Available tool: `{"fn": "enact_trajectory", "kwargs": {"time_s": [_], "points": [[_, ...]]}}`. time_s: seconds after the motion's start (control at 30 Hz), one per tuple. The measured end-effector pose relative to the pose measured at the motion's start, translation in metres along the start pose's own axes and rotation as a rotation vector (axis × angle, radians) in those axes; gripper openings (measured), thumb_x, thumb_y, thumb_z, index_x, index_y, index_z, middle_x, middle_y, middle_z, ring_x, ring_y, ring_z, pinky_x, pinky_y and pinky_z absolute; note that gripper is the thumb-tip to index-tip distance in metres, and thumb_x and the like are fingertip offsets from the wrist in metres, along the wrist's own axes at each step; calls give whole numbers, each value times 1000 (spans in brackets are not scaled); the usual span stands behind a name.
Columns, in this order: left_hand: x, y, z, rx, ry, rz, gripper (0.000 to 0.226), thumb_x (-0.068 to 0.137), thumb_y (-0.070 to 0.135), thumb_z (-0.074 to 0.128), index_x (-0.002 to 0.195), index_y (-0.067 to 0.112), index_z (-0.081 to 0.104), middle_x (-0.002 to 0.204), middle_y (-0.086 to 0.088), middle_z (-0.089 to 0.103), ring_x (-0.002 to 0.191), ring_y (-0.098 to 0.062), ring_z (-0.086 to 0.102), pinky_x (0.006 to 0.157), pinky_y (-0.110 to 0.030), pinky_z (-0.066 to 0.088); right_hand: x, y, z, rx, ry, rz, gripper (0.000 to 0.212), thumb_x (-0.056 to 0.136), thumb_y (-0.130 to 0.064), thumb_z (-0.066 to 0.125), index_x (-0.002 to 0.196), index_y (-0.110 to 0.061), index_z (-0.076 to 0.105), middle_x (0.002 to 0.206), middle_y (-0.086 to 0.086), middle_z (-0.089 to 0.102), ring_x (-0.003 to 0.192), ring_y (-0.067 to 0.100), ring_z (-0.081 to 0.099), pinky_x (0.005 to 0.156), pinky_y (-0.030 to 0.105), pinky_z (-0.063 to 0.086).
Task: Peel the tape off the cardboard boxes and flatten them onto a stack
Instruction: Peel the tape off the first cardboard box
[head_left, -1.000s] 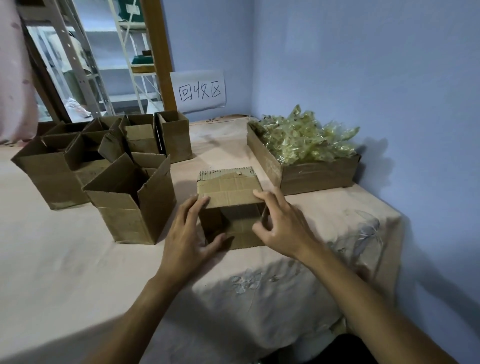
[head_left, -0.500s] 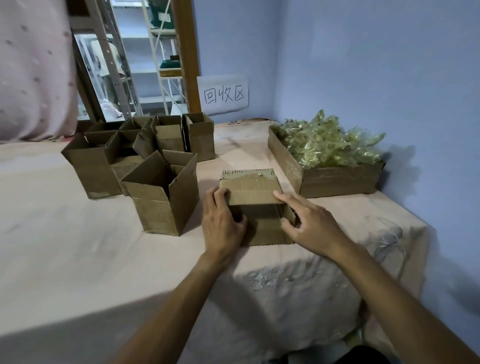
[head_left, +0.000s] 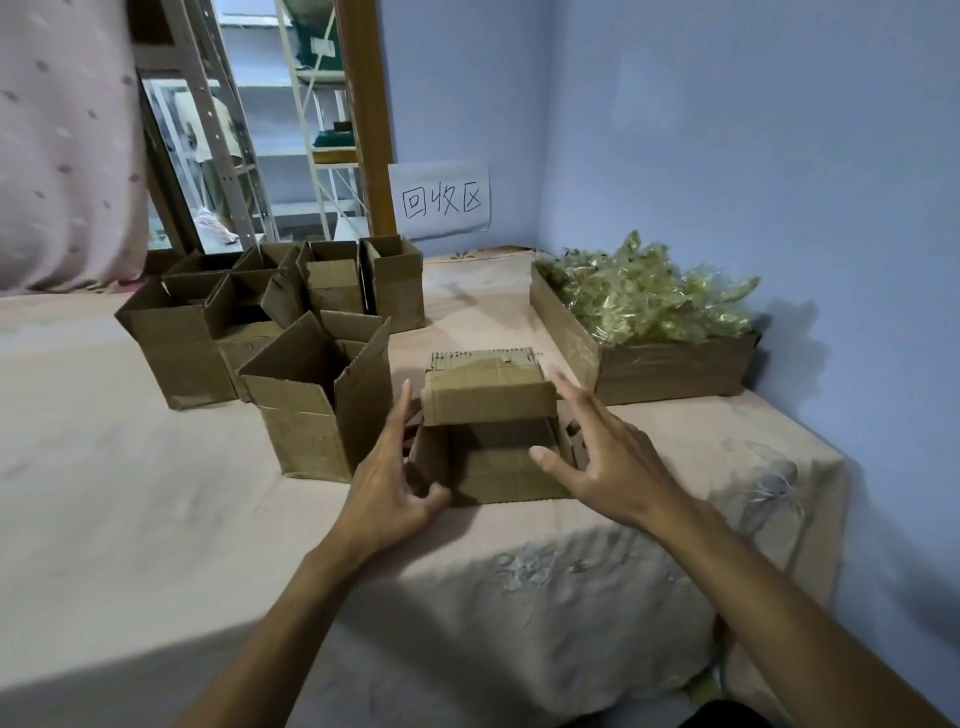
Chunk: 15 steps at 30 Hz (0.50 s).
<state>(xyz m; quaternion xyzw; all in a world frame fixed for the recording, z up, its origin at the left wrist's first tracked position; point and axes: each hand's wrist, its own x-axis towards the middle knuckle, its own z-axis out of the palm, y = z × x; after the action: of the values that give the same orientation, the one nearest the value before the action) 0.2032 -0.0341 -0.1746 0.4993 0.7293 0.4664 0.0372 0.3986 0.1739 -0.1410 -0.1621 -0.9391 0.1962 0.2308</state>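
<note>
A flattened cardboard box lies on top of a small stack of flat cardboard in front of me on the cloth-covered table. My left hand hovers at the stack's left side with fingers spread, holding nothing. My right hand hovers at the stack's right side, fingers straight and apart, also holding nothing. To the left stands an upright open box, and behind it a cluster of several more open boxes.
A shallow cardboard tray heaped with crumpled clear tape sits at the right against the blue wall. A paper sign hangs on the back wall. A pink curtain and metal shelving are at the far left. The table's right edge drops off near the wall.
Both hands have lifted off the flat cardboard and spread apart at its sides. The camera has shifted, bringing more of the curtain into view.
</note>
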Motion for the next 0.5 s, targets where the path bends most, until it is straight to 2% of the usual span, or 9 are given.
{"fn": "enact_trajectory", "kwargs": {"time_s": [0.03,0.07,0.13,0.2,0.3,0.37,0.5], "points": [[-2,-1,0,-12,2,12,122,75,43,78,164,34,-4,158,22,27,140,13,29,107,1,27,-1,-2,1,37,8,12,87,92,-67,53,161,-46,2,161,-16,37,127,16,57,99,41,50],[-4,-1,0,-13,15,33,120,75,43,79,165,30,0,159,20,29,141,15,29,106,0,28,-2,-3,1,63,26,10,85,92,-70,50,161,-45,6,158,-17,42,124,14,58,100,40,49],[-6,-2,1,2,54,87,112,74,45,78,164,27,13,160,10,34,143,8,34,109,-8,35,0,-4,1,73,64,-17,71,92,-75,40,154,-42,34,149,-23,48,120,10,60,101,38,49],[-7,0,3,-21,61,114,102,75,47,78,161,29,27,157,6,36,143,-1,38,111,-16,40,3,-4,-3,87,78,-29,68,92,-81,31,137,-38,56,141,-25,51,112,7,62,98,39,51],[-9,9,7,-25,41,166,82,79,51,78,152,36,46,156,10,37,146,-6,37,113,-29,45,10,6,-15,143,73,6,75,90,-85,24,129,-35,64,139,-24,53,120,4,58,101,41,49],[-10,14,10,-7,39,179,72,80,54,77,147,39,54,151,11,42,142,-6,42,111,-36,48,14,13,-24,218,84,52,74,91,-83,26,126,-33,68,135,-24,55,124,-1,54,106,40,46],[-11,23,17,2,-2,169,68,81,57,77,144,42,56,142,13,47,135,-10,49,108,-40,50,18,23,-31,142,64,87,52,94,-68,40,117,-34,72,131,-24,56,122,-2,54,101,41,50]]}}
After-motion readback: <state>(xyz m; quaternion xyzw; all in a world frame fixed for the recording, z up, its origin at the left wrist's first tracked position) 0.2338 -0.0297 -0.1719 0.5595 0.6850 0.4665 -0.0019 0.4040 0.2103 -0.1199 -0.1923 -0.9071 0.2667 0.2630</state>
